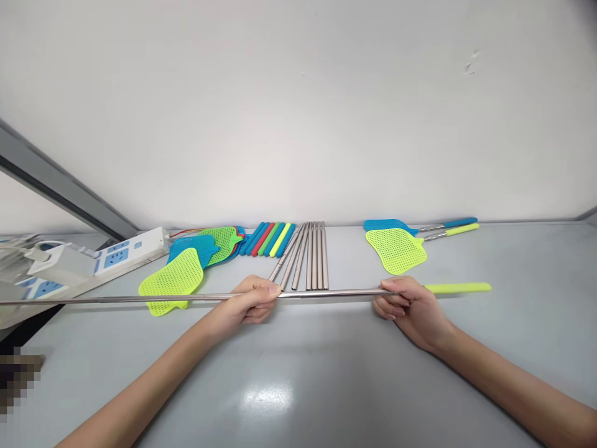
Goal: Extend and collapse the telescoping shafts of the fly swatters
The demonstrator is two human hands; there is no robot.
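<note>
Stretched level across the view is a long telescopic metal rod [336, 293] with a yellow-green handle [459, 288] at its right end. My left hand [255, 300] is closed around the rod near its middle. Beside the handle, my right hand [410, 309] grips the same rod, fingers curled over it. Leftward the rod runs out of view, passing in front of a yellow-green fly swatter head [175, 278] on the table. Just beyond my left hand lie several short metal rods [317, 255]. No swatter head shows on the visible part of the held rod.
Several coloured handles [268, 239] lie beside blue and green swatter heads [219, 244] at the back. Two swatters with handles, one blue [387, 225] and one yellow-green [396, 251], lie back right. A white power strip [133, 252] with plugs stands left, near a grey metal post [60, 180].
</note>
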